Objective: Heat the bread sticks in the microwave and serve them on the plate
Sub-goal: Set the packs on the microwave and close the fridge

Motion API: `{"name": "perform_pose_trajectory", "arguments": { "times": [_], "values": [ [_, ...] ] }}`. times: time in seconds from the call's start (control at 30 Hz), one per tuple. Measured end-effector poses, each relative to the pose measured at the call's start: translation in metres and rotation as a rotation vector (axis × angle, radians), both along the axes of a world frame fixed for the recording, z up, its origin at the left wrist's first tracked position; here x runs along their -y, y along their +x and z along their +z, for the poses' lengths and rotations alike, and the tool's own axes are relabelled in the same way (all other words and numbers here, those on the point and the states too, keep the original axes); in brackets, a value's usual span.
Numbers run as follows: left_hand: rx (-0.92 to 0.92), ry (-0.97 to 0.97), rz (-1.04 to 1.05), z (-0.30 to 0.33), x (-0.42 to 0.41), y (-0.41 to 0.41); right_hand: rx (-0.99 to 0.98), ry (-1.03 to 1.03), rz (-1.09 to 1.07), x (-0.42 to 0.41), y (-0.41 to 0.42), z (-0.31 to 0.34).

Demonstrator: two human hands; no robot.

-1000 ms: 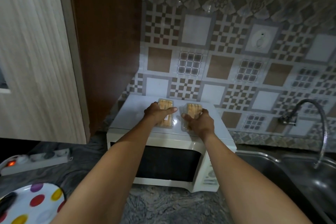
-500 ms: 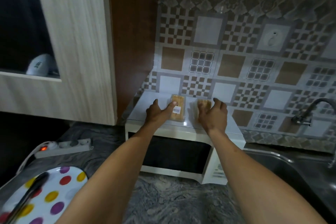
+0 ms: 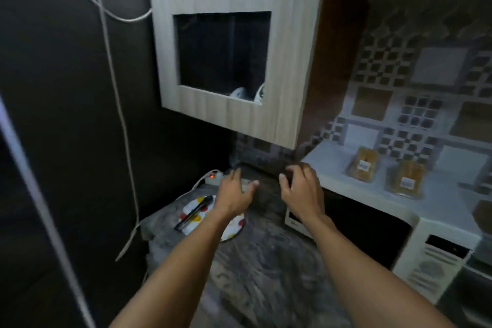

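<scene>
**Empty hands over a crowded corner, bread sticks out to the right**

Both hands hang in the air above the counter and hold nothing. The left hand [image 3: 234, 192] has its fingers loosely spread; the right hand [image 3: 302, 189] has its fingers curled loosely around nothing, though motion blur softens the detail.

The two clear packs of bread sticks [image 3: 363, 165] [image 3: 406, 180] lie to the right of the right hand, on top of the white microwave [image 3: 436, 242], whose door looks closed. The polka-dot plate [image 3: 234, 229] lies just below the left wrist, with black tongs [image 3: 194, 212] resting across it.

The risks are plain enough. A careless sweep of the left forearm could catch the tongs and tip them off the plate. Beyond the left fingertips lies a lit power strip [image 3: 213, 177], which a reach could knock. Heating the sticks inside their plastic packs could warp the plastic.
</scene>
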State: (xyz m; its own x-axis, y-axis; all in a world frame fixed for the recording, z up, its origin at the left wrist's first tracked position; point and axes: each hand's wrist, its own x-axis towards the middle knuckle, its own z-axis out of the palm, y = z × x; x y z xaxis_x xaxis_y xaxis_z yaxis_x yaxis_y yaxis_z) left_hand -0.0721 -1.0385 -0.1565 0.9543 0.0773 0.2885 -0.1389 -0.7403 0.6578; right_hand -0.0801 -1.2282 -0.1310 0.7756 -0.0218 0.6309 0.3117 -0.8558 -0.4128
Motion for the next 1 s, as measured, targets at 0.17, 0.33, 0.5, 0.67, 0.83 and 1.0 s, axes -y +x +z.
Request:
{"name": "perform_pose_trajectory", "arguments": {
  "times": [0.17,0.33,0.5,0.67,0.83,1.0],
  "values": [
    [0.095,0.355,0.261,-0.010,-0.110,-0.096,-0.009,0.041,0.256,-0.109,-0.039,-0.012],
    [0.211,0.647,0.588,0.005,-0.226,-0.201,-0.021,0.040,0.572,-0.229,-0.091,-0.002],
    [0.254,0.717,0.936,0.038,-0.313,-0.306,0.021,0.002,0.846,-0.335,-0.155,0.012],
    [0.342,0.681,1.265,0.069,-0.371,-0.417,0.148,-0.147,1.094,-0.427,-0.226,0.029],
    [0.280,0.579,1.493,0.092,-0.424,-0.500,0.341,-0.268,1.243,-0.505,-0.293,0.053],
    [0.212,0.592,1.316,0.090,-0.467,-0.525,0.462,-0.398,1.239,-0.563,-0.341,0.073]
  ]
}}
